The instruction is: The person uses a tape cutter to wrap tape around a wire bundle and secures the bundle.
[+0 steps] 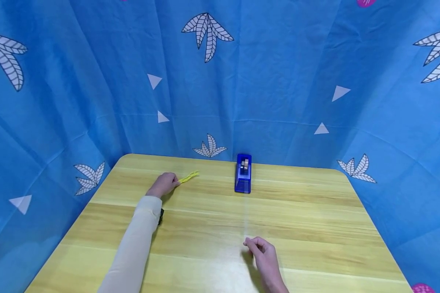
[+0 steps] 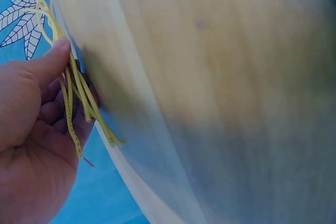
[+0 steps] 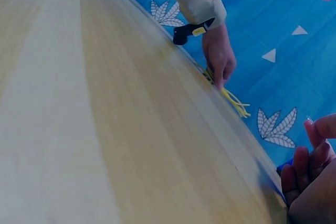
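Between thumb and fingers, my left hand (image 1: 163, 184) grips a bundle of thin yellow wires (image 2: 84, 95) near the table's back left. Loose ends stick out on both sides of the grip, and a thin red strand shows at one tip in the left wrist view. A blue tape dispenser (image 1: 243, 185) stands at the back edge of the table. From it a faint strip of clear tape (image 1: 246, 215) runs toward the front. At the strip's near end, my right hand (image 1: 265, 254) pinches it between thumb and forefinger, above the tabletop.
The wooden table (image 1: 315, 211) has rounded back corners. A blue curtain (image 1: 278, 81) with leaf and triangle prints hangs behind it and along both sides. A black band (image 3: 191, 31) with a small device sits on the left wrist.
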### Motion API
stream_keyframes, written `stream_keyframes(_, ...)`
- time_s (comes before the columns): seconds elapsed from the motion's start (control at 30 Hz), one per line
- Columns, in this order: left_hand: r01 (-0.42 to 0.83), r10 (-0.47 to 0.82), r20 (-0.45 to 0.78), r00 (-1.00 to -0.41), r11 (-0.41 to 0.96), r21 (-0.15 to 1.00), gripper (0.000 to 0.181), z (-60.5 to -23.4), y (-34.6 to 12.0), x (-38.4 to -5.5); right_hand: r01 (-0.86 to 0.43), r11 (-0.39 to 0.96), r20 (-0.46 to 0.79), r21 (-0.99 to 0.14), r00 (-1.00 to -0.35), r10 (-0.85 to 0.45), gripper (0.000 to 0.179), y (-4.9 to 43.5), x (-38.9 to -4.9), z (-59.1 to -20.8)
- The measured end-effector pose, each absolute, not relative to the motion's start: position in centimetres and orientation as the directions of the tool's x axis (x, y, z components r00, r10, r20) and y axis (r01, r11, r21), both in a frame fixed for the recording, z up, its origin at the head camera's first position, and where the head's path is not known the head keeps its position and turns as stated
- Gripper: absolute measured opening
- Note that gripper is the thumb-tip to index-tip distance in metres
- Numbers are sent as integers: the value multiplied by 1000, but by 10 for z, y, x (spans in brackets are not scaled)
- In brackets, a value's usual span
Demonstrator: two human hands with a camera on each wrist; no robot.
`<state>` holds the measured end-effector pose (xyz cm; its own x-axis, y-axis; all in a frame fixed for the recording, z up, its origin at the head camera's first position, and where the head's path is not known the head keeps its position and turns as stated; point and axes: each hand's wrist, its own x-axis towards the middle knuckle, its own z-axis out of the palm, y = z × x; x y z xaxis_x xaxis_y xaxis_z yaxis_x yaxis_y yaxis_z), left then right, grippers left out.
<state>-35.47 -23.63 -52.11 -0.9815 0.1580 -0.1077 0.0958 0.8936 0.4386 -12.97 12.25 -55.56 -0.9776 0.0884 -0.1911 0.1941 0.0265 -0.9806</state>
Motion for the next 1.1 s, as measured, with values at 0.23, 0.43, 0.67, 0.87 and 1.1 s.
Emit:
stream_keyframes(0.23, 97, 153, -88, -984, 885, 455, 19, -518, -238, -356, 201, 30, -197, -979, -976, 92, 21, 123, -130, -557)
stream_keyframes(0.43, 86, 143, -80, -987, 868, 490, 18, -517, -239, -355, 192, 26, -189, -981, -978, 92, 23, 122, -129, -556)
stream_keyframes(0.67, 68, 128, -58, -990, 796, 601, 12, -522, -235, -351, 185, 8, -183, -983, -978, 103, 23, 121, -130, -553)
stream_keyframes(0.87, 48, 83, -17, -996, 722, 690, 13, -521, -232, -348, 174, 5, -173, -985, -979, 104, 22, 122, -130, -553)
stream_keyframes(1.1, 13, 47, -25, -999, 662, 749, 9, -517, -232, -343, 173, 15, -170, -985, -980, 98, 22, 122, -130, -554)
